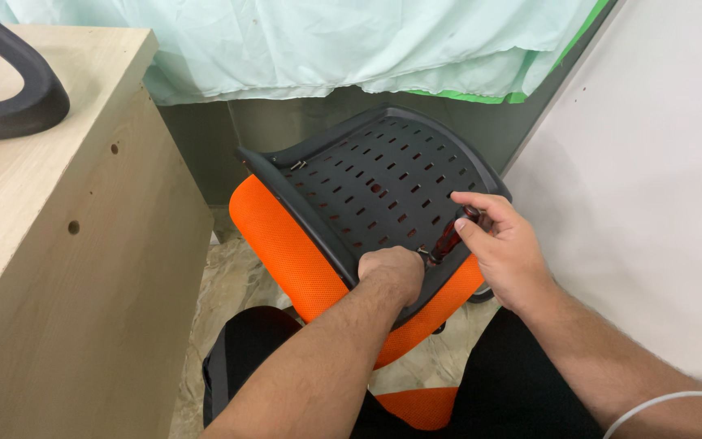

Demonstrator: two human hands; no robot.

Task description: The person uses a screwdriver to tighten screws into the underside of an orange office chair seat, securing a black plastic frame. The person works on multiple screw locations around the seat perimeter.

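Both hands at work on the underside of an orange chair seat held over the lap.

The right hand (507, 250) pinches the dark red translucent handle of a screwdriver (451, 236) between thumb and fingers, the shaft slanting down and left to a small metal screw point just beside the left knuckles. The left hand (392, 272) is closed in a fist, pressed on the near edge of the black perforated plastic seat pan (375, 183), holding it tilted. Under both hands, the orange mesh cushion (286, 244) wraps the pan's rim, resting against black-trousered legs (522, 390). Left of the left hand stands a pale wooden cabinet (83, 244), a black plastic chair armrest (18, 89) lying on its top. Beyond the hands hangs a pale green sheet (327, 41); right of the right hand, a white wall (660, 179).
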